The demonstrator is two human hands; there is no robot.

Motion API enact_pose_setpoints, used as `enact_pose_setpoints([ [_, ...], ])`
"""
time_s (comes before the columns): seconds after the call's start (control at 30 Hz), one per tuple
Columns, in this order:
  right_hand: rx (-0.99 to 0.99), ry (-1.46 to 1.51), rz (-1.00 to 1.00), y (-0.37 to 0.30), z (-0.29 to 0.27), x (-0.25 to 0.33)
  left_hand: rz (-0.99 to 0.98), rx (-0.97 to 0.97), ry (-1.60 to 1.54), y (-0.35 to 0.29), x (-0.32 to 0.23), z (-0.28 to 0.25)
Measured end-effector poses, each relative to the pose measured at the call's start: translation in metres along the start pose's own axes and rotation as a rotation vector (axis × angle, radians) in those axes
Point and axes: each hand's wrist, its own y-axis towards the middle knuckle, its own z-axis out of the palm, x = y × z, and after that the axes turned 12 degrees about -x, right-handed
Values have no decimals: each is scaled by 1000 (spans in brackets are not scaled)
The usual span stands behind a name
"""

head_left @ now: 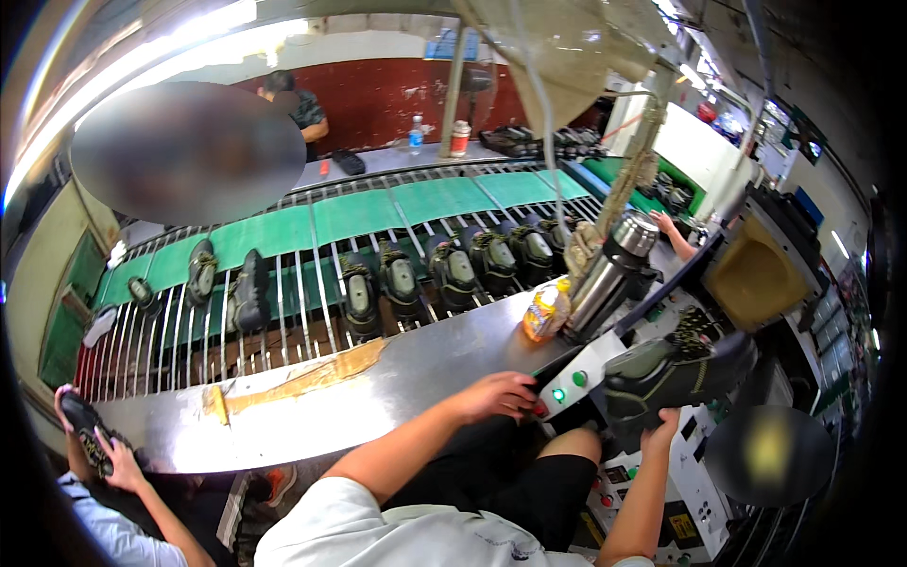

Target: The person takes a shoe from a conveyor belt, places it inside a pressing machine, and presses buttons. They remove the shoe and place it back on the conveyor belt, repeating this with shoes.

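Black shoe [675,373], lower right: your right hand [658,435] grips its underside; left hand [496,395] rests curled on the control panel [576,373].

Your left hand [496,395] is stretched out ahead, palm down, fingers curled loosely. Your right hand [659,435] is raised on the right, forearm near upright, fingers spread and pressing up

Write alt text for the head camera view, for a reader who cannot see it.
A person's right hand holds a dark green-trimmed shoe at a machine, while the left hand rests by a white control panel with green buttons. Beyond, dark shoes ride a green conveyor belt.
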Motion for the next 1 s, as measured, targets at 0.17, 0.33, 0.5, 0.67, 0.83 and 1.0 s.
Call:
enact_pose_setpoints([
  [0.17,816,-636,110,-75,71,-1,214,35,-287,-65,-12,35],
  [0.33,1110,-865,11,-98,106,-16,334,-425,-714,-153,23,-58],
  [0.5,948,-981,-68,-107,73,-79,448,-841,-477,-207,-10,-207],
  [0.67,1085,-781,-64,-153,83,-77,459,-1162,-29,-240,-113,-290],
  [0.83,1158,-795,37,-174,100,-107,219,-1545,467,-190,-165,-361],
  [1.0,1283,-835,4,-183,130,-133,111,-1858,859,-88,-138,-338],
])
